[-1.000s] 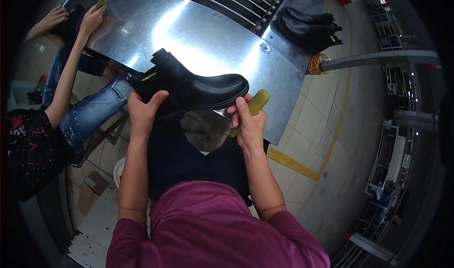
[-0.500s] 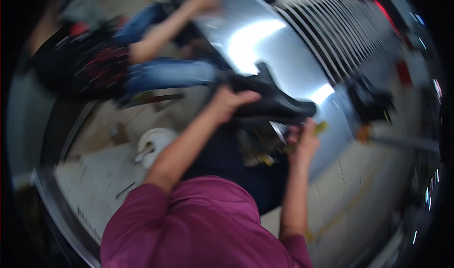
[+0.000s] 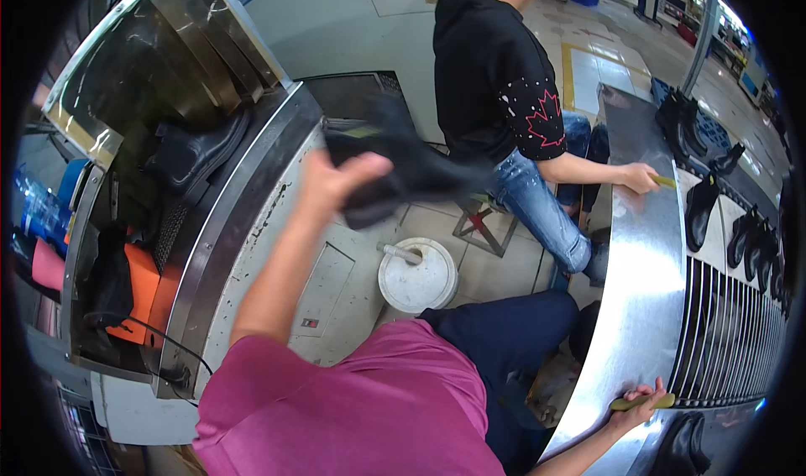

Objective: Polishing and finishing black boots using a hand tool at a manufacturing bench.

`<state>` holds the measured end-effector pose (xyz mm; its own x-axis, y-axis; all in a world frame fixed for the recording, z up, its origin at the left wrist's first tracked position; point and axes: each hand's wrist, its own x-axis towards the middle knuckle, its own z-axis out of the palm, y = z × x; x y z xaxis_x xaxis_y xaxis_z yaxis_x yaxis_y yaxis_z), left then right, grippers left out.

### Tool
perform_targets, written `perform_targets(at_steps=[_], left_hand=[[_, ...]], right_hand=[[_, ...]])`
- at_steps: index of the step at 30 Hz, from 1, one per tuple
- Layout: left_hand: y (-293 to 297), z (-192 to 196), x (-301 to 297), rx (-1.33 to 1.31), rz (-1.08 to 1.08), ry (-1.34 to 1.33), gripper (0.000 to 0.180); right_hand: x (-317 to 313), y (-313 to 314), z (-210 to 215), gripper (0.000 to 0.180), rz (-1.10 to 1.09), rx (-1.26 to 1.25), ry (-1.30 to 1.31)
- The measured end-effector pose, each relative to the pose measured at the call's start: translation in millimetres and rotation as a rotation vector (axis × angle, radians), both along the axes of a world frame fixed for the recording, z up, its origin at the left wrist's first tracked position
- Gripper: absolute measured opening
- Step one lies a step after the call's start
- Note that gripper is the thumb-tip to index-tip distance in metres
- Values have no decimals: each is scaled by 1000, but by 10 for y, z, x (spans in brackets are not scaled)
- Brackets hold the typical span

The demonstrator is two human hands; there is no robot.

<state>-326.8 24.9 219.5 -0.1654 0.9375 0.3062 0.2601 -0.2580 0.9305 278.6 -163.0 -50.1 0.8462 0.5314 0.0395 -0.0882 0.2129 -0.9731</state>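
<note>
My left hand (image 3: pixel 329 182) grips a black boot (image 3: pixel 411 170), which is smeared by motion, between the metal-framed machine and the seated co-worker. Its thumb lies over the boot's side. Far to the right, my right hand (image 3: pixel 642 402) is closed around a short yellow-green stick-like tool (image 3: pixel 620 405), over the edge of the shiny metal worktop (image 3: pixel 625 308). The tool's working end cannot be made out. Inside the machine (image 3: pixel 306 111) on the left rests another black boot (image 3: pixel 197 153).
A co-worker (image 3: pixel 495 81) sits ahead, a hand (image 3: pixel 640 178) holding a similar yellow-green tool over the worktop. Several black boots (image 3: pixel 701 211) stand beyond a slatted rack (image 3: pixel 722 333). A white lidded bucket (image 3: pixel 417 279) stands on the floor. An orange panel (image 3: pixel 143 291) is at the left.
My view has swung left toward the machine. My left hand has carried the boot leftward from over the worktop, away from my right hand, which keeps the yellow-green tool.
</note>
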Motion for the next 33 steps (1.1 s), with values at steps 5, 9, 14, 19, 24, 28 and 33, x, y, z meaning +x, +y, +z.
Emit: perform_targets(at_steps=[5, 9, 14, 19, 24, 28, 33], left_hand=[[-217, 513, -1447, 332, 711, 141, 43], [-671, 672, -2625, 367, 953, 47, 51], [-733, 707, -3109, 230, 938, 248, 66], [-896, 698, -2970, 121, 867, 324, 60], [-271, 361, -2657, 477, 1176, 704, 73], [-448, 278, -1978, 1075, 1413, 1047, 55], [673, -691, 736, 577, 221, 709, 40]], right_hand=[[38, -84, 44, 58, -51, -63, 39], [52, 22, -37, 56, 6, -25, -7], [-3, 38, 19, 55, -13, -57, -2], [-119, 14, -9, 54, -22, -64, -14], [194, -199, -239, 52, -37, 46, 285], [-155, 276, -148, 44, 26, 105, 200], [44, 27, 244, 34, -259, -30, 62]])
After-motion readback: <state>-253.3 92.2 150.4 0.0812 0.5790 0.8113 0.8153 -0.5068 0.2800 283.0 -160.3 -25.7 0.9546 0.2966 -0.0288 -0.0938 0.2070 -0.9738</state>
